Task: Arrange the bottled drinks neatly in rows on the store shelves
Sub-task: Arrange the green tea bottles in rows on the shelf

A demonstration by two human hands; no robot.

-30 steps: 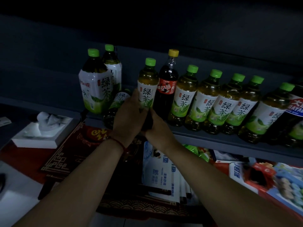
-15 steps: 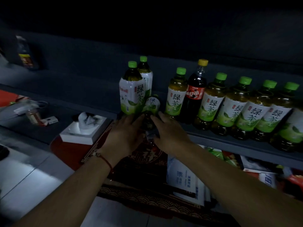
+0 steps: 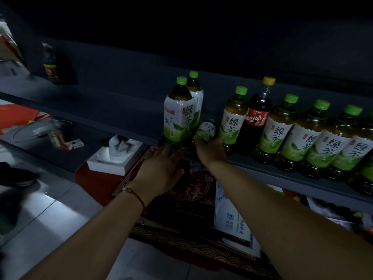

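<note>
The grey metal store shelf (image 3: 262, 170) crosses the frame from centre to right edge. On it, a row of clear plastic green-tea bottles with green caps and white-and-green labels (image 3: 306, 138) stands upright, shoulder to shoulder, labels facing outward; this part appears already ordered. One dark cola bottle with a yellow cap and red label (image 3: 257, 118) stands within the row, a mismatch by product. At frame centre, two larger green-tea bottles with green caps (image 3: 180, 114) stand one behind the other, apart from the row.

Between these groups, a small green-tea bottle with a white-and-green label (image 3: 206, 129) leans tilted, not upright. It is the item being handled, probably to stand it in the gap.

Right hand (image 3: 211, 151): fingers curled around the lower body of the small bottle, holding it. Left hand (image 3: 161, 170): fingers extended, relaxed, reaching toward the base of the large bottles; contact cannot be confirmed in the dim light.

A white tissue box (image 3: 115, 158) sits at left of centre.
</note>
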